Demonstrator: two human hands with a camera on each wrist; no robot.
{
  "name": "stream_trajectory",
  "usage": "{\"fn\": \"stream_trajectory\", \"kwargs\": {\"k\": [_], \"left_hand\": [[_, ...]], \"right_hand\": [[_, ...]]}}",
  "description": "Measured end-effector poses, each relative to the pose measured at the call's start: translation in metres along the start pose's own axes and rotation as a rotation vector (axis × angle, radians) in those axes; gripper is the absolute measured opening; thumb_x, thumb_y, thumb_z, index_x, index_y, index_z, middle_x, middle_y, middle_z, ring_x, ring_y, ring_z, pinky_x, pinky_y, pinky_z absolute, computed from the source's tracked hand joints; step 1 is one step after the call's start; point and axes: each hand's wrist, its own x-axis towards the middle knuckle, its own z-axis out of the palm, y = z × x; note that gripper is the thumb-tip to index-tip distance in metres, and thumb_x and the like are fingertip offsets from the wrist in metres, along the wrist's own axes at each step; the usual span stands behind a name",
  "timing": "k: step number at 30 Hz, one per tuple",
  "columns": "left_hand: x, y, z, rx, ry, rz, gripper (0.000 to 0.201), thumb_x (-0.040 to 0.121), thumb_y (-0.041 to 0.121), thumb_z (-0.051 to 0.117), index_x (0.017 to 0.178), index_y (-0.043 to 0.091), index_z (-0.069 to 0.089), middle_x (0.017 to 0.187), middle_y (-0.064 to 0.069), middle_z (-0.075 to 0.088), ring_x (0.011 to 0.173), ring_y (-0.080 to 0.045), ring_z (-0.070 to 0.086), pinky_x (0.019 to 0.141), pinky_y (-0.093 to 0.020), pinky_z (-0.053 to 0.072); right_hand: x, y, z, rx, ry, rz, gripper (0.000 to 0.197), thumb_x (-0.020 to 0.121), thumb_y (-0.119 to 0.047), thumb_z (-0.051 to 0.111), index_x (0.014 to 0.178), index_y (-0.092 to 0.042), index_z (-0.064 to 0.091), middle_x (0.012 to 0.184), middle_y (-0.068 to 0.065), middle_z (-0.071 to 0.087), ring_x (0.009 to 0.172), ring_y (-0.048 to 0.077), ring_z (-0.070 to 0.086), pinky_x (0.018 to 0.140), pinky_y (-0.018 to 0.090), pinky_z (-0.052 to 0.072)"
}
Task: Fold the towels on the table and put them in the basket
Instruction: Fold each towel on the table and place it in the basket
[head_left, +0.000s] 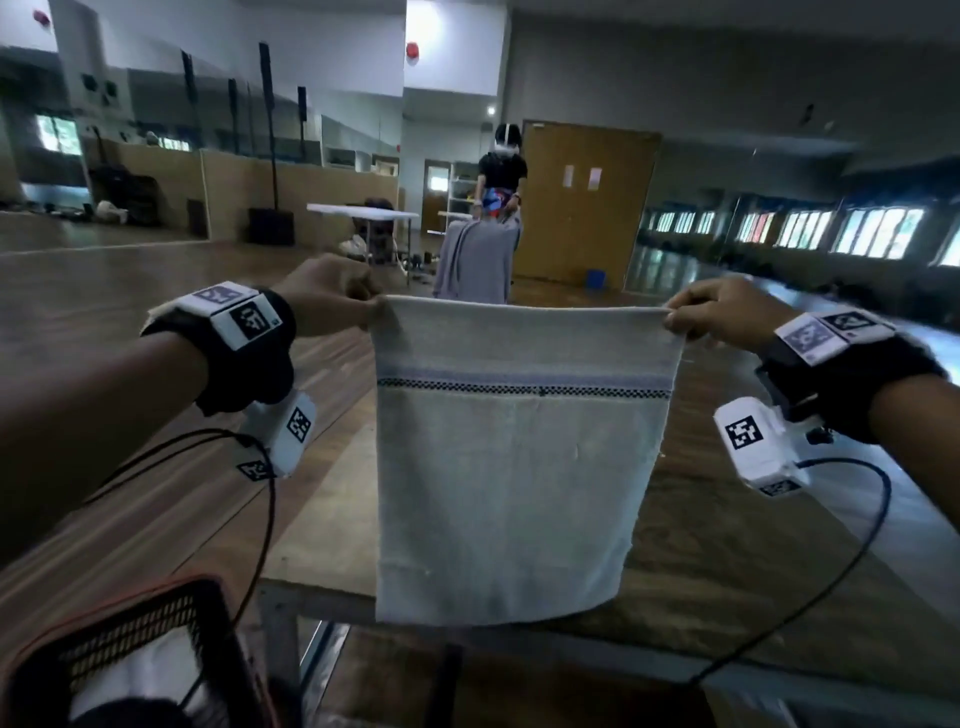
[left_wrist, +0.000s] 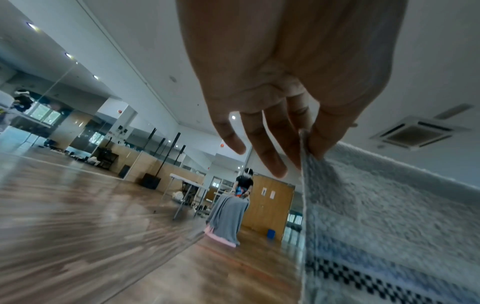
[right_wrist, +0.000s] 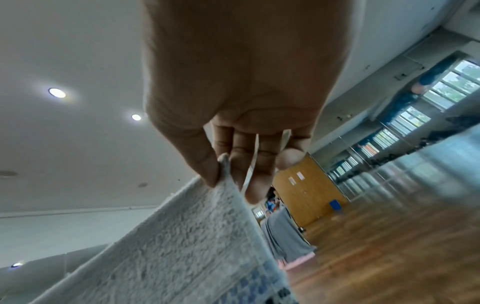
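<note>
A pale towel (head_left: 519, 467) hangs mid-frame, above the table (head_left: 727, 545). The left hand (head_left: 332, 299) and right hand (head_left: 719, 312) each pinch a top corner between thumb and fingers. A basket (head_left: 130, 639) sits lower left.

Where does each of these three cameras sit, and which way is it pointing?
Head: worn on the head, facing forward and down at the towel, table and basket; shows both forearms, left hand and right hand.
Left wrist: looks along the left hand pinching one towel corner.
Right wrist: looks along the right hand pinching the other corner.
Shared: all three show the towel, the wooden door and a distant person.
</note>
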Motion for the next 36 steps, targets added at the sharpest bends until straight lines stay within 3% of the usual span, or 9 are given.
{"fn": "stream_trajectory", "kwargs": {"k": [3, 7, 11, 15, 21, 25, 28, 33, 36], "left_hand": [[-0.017, -0.036, 0.050, 0.107, -0.110, -0.037, 0.006, 0.085, 0.016, 0.064, 0.089, 0.011, 0.065, 0.088, -0.012, 0.067, 0.084, -0.030, 0.062, 0.078, -0.038, 0.052], [-0.057, -0.085, 0.129, 0.204, -0.302, -0.082, 0.008, 0.086, 0.010, 0.060, 0.092, 0.007, 0.063, 0.087, -0.009, 0.061, 0.076, -0.019, 0.049, 0.065, -0.025, 0.034], [-0.091, -0.127, 0.194, 0.294, -0.424, -0.080, 0.004, 0.085, 0.017, 0.057, 0.088, 0.014, 0.059, 0.095, -0.006, 0.064, 0.082, -0.024, 0.054, 0.073, -0.031, 0.045], [-0.113, -0.145, 0.240, 0.345, -0.516, 0.026, 0.012, 0.087, 0.029, 0.054, 0.095, 0.020, 0.054, 0.103, 0.004, 0.056, 0.092, -0.021, 0.055, 0.078, -0.034, 0.044], [-0.118, -0.150, 0.254, 0.358, -0.642, 0.076, 0.007, 0.085, 0.028, 0.052, 0.087, 0.023, 0.047, 0.097, 0.004, 0.058, 0.082, -0.020, 0.053, 0.068, -0.031, 0.036], [-0.117, -0.149, 0.246, 0.352, -0.722, 0.030, 0.004, 0.082, 0.027, 0.054, 0.084, 0.024, 0.053, 0.090, 0.005, 0.058, 0.079, -0.017, 0.052, 0.066, -0.030, 0.038], [-0.112, -0.147, 0.238, 0.308, -0.762, -0.030, 0.006, 0.083, 0.024, 0.055, 0.080, 0.028, 0.052, 0.097, 0.004, 0.063, 0.088, -0.018, 0.058, 0.076, -0.036, 0.049], [-0.084, -0.147, 0.232, 0.220, -0.674, -0.088, 0.021, 0.086, 0.016, 0.054, 0.074, 0.027, 0.041, 0.076, 0.003, 0.055, 0.073, -0.020, 0.052, 0.061, -0.029, 0.040], [-0.067, -0.148, 0.233, 0.186, -0.545, -0.131, 0.012, 0.087, 0.015, 0.053, 0.082, 0.022, 0.047, 0.085, -0.003, 0.059, 0.081, -0.023, 0.055, 0.071, -0.037, 0.048]], "right_hand": [[-0.007, 0.041, 0.046, -0.039, -0.146, 0.060, 0.006, 0.086, -0.009, 0.063, 0.087, -0.013, 0.066, 0.072, 0.001, 0.064, 0.062, 0.011, 0.057, 0.053, 0.021, 0.042], [-0.030, 0.099, 0.120, -0.060, -0.361, 0.088, 0.008, 0.087, -0.005, 0.062, 0.094, -0.005, 0.066, 0.077, 0.004, 0.066, 0.067, 0.017, 0.061, 0.063, 0.021, 0.053], [-0.059, 0.151, 0.190, -0.249, -0.471, 0.118, 0.006, 0.087, -0.017, 0.062, 0.090, -0.020, 0.066, 0.092, 0.001, 0.069, 0.089, 0.019, 0.063, 0.083, 0.034, 0.050], [-0.084, 0.184, 0.241, -0.485, -0.434, 0.095, 0.008, 0.088, -0.025, 0.054, 0.092, -0.025, 0.061, 0.107, -0.002, 0.066, 0.106, 0.022, 0.058, 0.086, 0.035, 0.044], [-0.126, 0.207, 0.274, -0.305, -0.343, 0.144, 0.029, 0.089, -0.013, 0.052, 0.118, -0.012, 0.055, 0.113, 0.001, 0.061, 0.115, 0.023, 0.051, 0.101, 0.047, 0.034], [-0.145, 0.210, 0.272, -0.296, -0.351, 0.102, 0.017, 0.087, -0.018, 0.057, 0.103, -0.024, 0.059, 0.122, -0.006, 0.057, 0.125, 0.018, 0.040, 0.100, 0.033, 0.017], [-0.149, 0.209, 0.266, -0.330, -0.423, 0.098, 0.014, 0.088, -0.023, 0.057, 0.101, -0.029, 0.057, 0.127, -0.010, 0.053, 0.128, 0.012, 0.034, 0.097, 0.029, 0.011], [-0.116, 0.198, 0.251, -0.311, -0.286, 0.125, 0.011, 0.089, -0.023, 0.055, 0.087, -0.034, 0.057, 0.092, -0.011, 0.059, 0.108, 0.015, 0.049, 0.080, 0.024, 0.011], [-0.089, 0.195, 0.246, -0.230, -0.143, 0.126, 0.017, 0.088, -0.019, 0.054, 0.081, -0.035, 0.055, 0.087, -0.011, 0.057, 0.098, 0.014, 0.050, 0.097, 0.039, 0.026]]}}
